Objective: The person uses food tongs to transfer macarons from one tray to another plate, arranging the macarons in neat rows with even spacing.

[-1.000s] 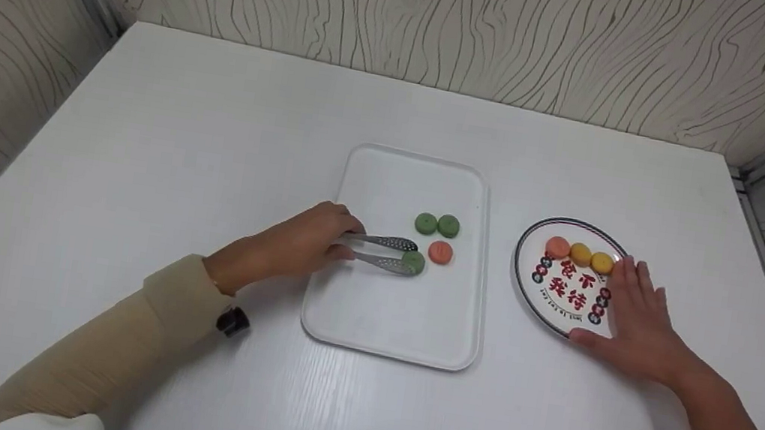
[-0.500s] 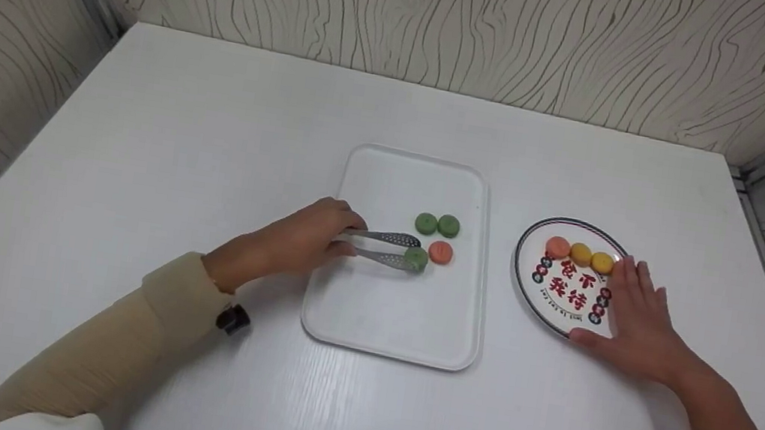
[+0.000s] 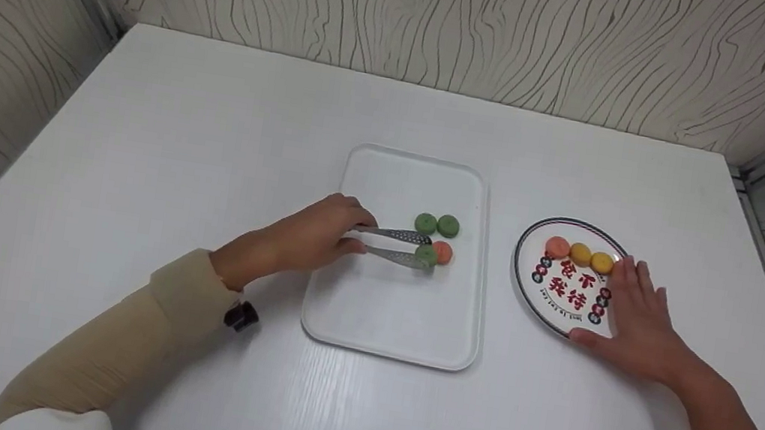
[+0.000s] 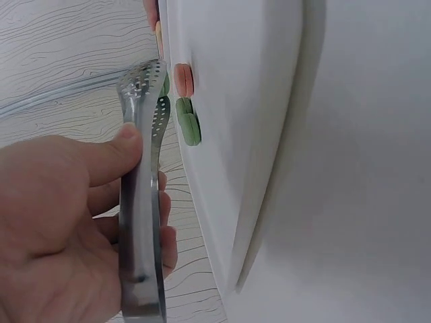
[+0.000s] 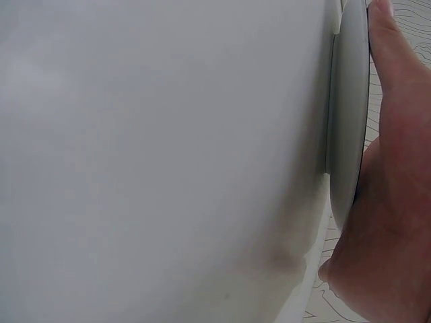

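My left hand point(image 3: 326, 235) grips metal tongs point(image 3: 391, 234) with perforated tips, over a white tray point(image 3: 389, 322). Between the tips sits a green macaron point(image 3: 426, 255), raised off the tray in the left wrist view, where the tongs point(image 4: 140, 202) partly hide it. From above it overlaps an orange macaron point(image 3: 443, 253) lying on the tray. Two more green macarons point(image 3: 448, 226) lie side by side just behind. My right hand point(image 3: 639, 325) rests at the right rim of a round plate point(image 3: 530, 290) with red lettering, fingers straight and thumb spread along the near edge.
On the plate, an orange macaron point(image 3: 558, 247) and two yellow macarons point(image 3: 580, 254) form a row along the back. Tray and plate stand apart on a white table point(image 3: 213, 129). A wood-patterned panel point(image 3: 412, 15) rises behind the table, with others at both sides.
The left hand has moved the tongs and the green macaron slightly right and away from me, toward the orange macaron. The right hand and the plate have stayed still.
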The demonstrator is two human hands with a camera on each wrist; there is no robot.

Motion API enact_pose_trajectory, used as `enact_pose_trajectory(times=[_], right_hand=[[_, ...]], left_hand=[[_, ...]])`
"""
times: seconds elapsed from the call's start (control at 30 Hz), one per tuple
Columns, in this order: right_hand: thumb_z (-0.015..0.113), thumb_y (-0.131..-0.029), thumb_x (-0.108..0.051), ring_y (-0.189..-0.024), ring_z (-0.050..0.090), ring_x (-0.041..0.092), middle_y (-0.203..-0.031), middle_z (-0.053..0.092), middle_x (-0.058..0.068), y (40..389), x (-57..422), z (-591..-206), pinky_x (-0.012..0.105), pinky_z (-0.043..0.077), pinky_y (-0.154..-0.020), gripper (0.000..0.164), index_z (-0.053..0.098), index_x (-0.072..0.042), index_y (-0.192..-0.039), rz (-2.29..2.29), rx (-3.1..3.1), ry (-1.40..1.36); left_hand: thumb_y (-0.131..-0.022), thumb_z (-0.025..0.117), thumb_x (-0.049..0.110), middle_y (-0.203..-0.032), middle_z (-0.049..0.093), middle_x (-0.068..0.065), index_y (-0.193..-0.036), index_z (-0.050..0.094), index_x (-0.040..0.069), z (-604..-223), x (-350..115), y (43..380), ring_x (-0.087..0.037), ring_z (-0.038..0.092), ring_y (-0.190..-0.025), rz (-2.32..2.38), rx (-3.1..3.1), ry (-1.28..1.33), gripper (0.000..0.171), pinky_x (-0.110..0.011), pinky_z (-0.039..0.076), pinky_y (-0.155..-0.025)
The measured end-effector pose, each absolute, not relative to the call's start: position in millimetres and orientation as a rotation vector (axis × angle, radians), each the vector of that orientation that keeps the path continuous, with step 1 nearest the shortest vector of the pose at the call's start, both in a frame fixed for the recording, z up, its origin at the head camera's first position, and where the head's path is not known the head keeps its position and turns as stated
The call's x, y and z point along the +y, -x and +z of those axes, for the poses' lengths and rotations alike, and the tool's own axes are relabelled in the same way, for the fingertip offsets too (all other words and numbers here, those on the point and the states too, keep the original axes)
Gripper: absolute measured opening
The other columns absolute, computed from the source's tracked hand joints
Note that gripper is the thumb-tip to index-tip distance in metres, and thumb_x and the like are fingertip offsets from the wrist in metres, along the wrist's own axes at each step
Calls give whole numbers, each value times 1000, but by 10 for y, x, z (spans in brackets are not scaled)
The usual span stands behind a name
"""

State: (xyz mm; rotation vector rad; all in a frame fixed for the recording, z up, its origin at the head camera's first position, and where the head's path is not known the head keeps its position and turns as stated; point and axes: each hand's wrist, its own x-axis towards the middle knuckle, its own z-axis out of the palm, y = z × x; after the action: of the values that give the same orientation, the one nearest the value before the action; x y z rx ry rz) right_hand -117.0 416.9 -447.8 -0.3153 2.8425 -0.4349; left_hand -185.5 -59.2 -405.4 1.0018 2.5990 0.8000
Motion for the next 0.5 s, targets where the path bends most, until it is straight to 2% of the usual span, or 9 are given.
enact_pose_trajectory(times=[0.5], right_hand=[[71, -89, -58, -149, -20, 49, -163, -14, 34, 1172, 4166, -4492, 71, -9, -114, 125, -9, 12, -155, -433, 2855, 324]], left_hand=[[-98, 69, 9, -120, 68, -13, -125, 67, -1, -4031, -417, 1913, -27, 57, -110, 759, 2594, -1036, 29, -39, 48, -97]])
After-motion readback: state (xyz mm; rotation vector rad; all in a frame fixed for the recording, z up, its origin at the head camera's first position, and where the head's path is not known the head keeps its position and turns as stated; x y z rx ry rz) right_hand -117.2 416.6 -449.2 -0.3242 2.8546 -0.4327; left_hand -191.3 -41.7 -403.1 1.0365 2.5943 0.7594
